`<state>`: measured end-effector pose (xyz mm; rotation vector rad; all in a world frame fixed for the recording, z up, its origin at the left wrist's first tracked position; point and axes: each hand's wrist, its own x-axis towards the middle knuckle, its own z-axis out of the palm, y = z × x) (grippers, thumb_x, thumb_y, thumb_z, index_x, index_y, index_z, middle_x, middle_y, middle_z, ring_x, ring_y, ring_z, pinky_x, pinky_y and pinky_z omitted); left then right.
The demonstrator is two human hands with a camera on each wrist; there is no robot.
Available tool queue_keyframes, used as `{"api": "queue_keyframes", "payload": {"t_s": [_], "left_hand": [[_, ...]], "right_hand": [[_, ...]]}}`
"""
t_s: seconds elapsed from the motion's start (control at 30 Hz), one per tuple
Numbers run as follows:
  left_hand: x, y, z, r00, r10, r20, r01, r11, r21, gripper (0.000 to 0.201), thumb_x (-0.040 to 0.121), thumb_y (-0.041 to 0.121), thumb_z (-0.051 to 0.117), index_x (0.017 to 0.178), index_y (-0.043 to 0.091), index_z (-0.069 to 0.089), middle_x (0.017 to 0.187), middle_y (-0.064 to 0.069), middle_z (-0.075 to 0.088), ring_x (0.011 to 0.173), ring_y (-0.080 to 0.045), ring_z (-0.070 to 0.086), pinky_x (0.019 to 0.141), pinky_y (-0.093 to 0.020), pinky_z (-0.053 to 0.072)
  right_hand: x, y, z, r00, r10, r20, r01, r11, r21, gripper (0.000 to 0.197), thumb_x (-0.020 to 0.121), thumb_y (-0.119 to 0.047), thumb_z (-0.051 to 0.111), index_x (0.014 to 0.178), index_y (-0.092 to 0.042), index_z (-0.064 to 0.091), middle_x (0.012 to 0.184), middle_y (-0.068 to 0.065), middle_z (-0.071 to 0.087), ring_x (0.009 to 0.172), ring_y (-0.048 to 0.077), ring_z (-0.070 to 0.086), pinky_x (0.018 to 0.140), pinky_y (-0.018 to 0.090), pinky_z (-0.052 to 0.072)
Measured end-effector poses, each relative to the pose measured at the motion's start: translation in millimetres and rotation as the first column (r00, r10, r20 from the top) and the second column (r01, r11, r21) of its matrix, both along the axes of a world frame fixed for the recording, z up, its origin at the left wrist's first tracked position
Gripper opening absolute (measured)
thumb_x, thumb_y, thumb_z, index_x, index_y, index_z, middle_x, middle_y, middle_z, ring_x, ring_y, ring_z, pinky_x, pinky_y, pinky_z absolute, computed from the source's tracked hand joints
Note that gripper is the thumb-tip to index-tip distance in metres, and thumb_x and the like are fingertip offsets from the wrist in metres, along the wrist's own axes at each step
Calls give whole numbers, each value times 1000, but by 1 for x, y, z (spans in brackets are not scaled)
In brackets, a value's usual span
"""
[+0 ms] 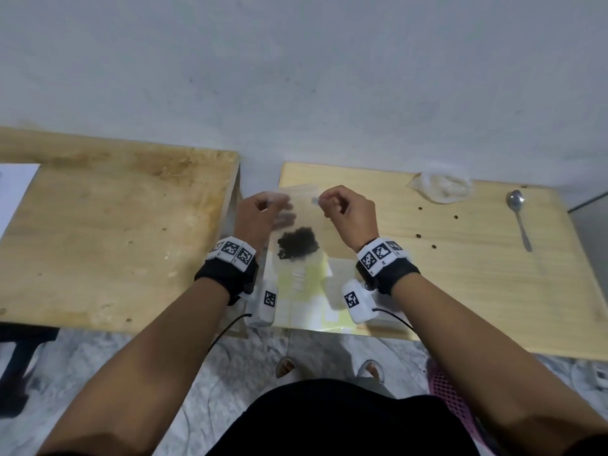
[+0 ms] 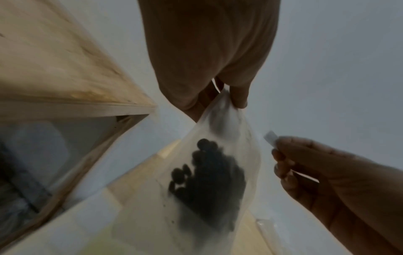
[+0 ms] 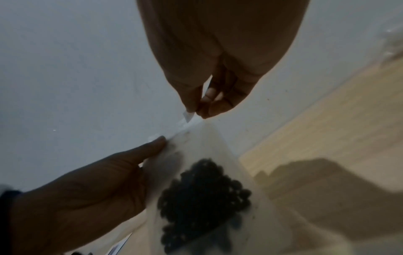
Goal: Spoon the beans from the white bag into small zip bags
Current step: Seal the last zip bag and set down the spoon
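Small zip bag (image 1: pixel 297 225) held up in the air between both hands, above the near left part of the right tabletop (image 1: pixel 460 274), top edge away from the person. Left hand (image 1: pixel 260 218) grasps the bag's upper left corner, thumb in front, fingers spread behind the clear plastic. Right hand (image 1: pixel 350 213) pinches the slider tab (image 2: pixel 270 138) at the bag's top right between thumb and forefinger, other fingers curled. Dark beans (image 1: pixel 297 246) clumped at the bag's bottom, hanging below both grips. Under the bag, flat pale sheets or bags (image 1: pixel 302 291) lie on the tabletop, blurred. White bag (image 1: pixel 441 187) sits crumpled at the far edge, well right of the hands. Spoon (image 1: pixel 519 218) lies further right, untouched. Stray beans (image 1: pixel 418 236) dot the tabletop between. Second tabletop (image 1: pixel 115 232) stands left.
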<state>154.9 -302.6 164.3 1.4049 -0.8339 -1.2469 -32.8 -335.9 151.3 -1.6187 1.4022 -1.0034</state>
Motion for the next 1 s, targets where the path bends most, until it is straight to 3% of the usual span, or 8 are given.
{"api": "queue_keyframes", "payload": {"t_s": [0.07,0.17,0.3,0.43,0.53,0.67,0.77,1.0], "left_hand": [[-14,-2,9,1000,-27,6,27,999,-22,17,92,12,68,94,-4,69,96,-24,71,83,-38,73,79,-46,61],[-33,-4,16,999,-43,-4,42,998,-43,16,91,12,69,92,-5,69,96,-30,69,83,-41,72,79,-52,61],[-50,-6,15,997,-54,51,58,995,-83,29,81,32,78,88,5,74,93,-34,67,90,-53,66,82,-66,54],[-67,-7,22,996,-83,20,85,991,-100,11,83,24,76,88,15,79,91,-23,72,87,-42,69,85,-67,52],[-77,-7,23,995,-95,11,96,990,-106,19,79,29,78,89,13,78,95,-28,71,94,-51,66,87,-67,52],[-86,-6,25,995,-98,-4,97,989,-114,13,82,25,77,88,13,79,90,-22,71,89,-41,67,88,-67,51],[-89,-7,25,995,-101,-14,99,988,-116,11,81,24,77,88,15,79,94,-24,72,96,-48,67,88,-65,53],[-95,-8,25,989,-144,-22,141,983,-120,7,86,11,75,93,11,77,84,-8,74,84,-30,70,89,-64,53]], "right_hand": [[-6,0,12,1000,9,-21,-10,1000,-14,7,88,-25,70,83,-20,71,75,1,70,67,13,61,64,18,48],[-17,-1,22,997,-7,-74,5,1000,-21,6,85,-26,69,81,-24,72,79,-7,71,73,12,63,70,25,52],[-34,0,33,985,-53,-166,41,997,-72,6,85,-31,70,85,-25,72,74,-10,69,67,8,60,70,31,53],[-48,-1,42,970,-87,-227,63,992,-109,8,83,-33,72,84,-26,70,69,-13,64,63,5,56,69,34,54],[-56,0,46,960,-104,-262,75,990,-121,7,82,-35,71,80,-29,68,69,-15,65,66,6,57,69,36,55],[-63,2,51,953,-125,-277,96,989,-115,8,82,-36,71,78,-30,68,69,-16,65,68,6,59,68,36,56],[-67,4,53,942,-134,-306,102,988,-119,8,81,-38,71,78,-31,68,70,-17,65,69,6,60,68,36,56],[-74,7,59,923,-144,-358,111,987,-112,10,81,-39,70,80,-30,69,70,-19,64,72,4,61,66,34,56]]}}
